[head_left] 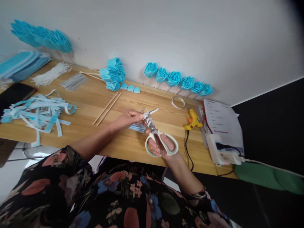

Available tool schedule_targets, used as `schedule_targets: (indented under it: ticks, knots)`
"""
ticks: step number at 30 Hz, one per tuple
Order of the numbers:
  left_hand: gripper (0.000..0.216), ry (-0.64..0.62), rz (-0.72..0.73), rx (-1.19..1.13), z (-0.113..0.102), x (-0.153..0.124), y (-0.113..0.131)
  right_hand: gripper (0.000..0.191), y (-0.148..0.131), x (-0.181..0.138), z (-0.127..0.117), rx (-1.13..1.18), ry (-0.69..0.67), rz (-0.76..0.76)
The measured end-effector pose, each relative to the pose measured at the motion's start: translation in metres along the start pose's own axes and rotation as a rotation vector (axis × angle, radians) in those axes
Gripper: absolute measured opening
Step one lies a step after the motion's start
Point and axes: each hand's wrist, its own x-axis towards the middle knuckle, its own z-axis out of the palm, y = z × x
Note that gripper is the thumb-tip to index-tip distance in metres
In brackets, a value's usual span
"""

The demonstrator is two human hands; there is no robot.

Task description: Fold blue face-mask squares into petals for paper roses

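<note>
My right hand (168,145) has its thumb and fingers through the white-handled scissors (153,129), whose blades stand a little apart and point away from me. At the blades, my left hand (133,117) is closed in a pinch on a thin white strip (154,111). The strip runs across the blades, and its far end sticks out to the right. Under both hands lies a folded blue face mask (137,128), partly hidden by them. Two wooden sticks (108,110) rest on the table left of my left hand.
Blue mask-fabric roses (174,78) lean along the wall, with more bunched roses (112,74) nearby. Cut strips (45,110), white cords (53,74), wires (74,82), masks (26,65) and a phone (17,95) lie left. Rightward are tape (178,102), a yellow glue gun (194,119) and a power strip (217,148).
</note>
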Motion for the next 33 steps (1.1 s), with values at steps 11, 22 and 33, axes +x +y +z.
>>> schedule_targets:
  ticks: [11, 22, 33]
  knots:
    - [0.049, -0.01, 0.01, 0.062, 0.0, -0.002, 0.0, 0.066, 0.001, 0.0, 0.004, 0.002, 0.0, -0.029]
    - [0.044, -0.03, 0.012, 0.059, 0.001, -0.003, 0.008, 0.053, 0.002, -0.001, 0.002, 0.127, -0.015, -0.002]
    - [0.032, -0.077, -0.024, 0.045, 0.004, -0.004, 0.015, 0.053, 0.001, -0.005, 0.004, 0.08, 0.069, -0.01]
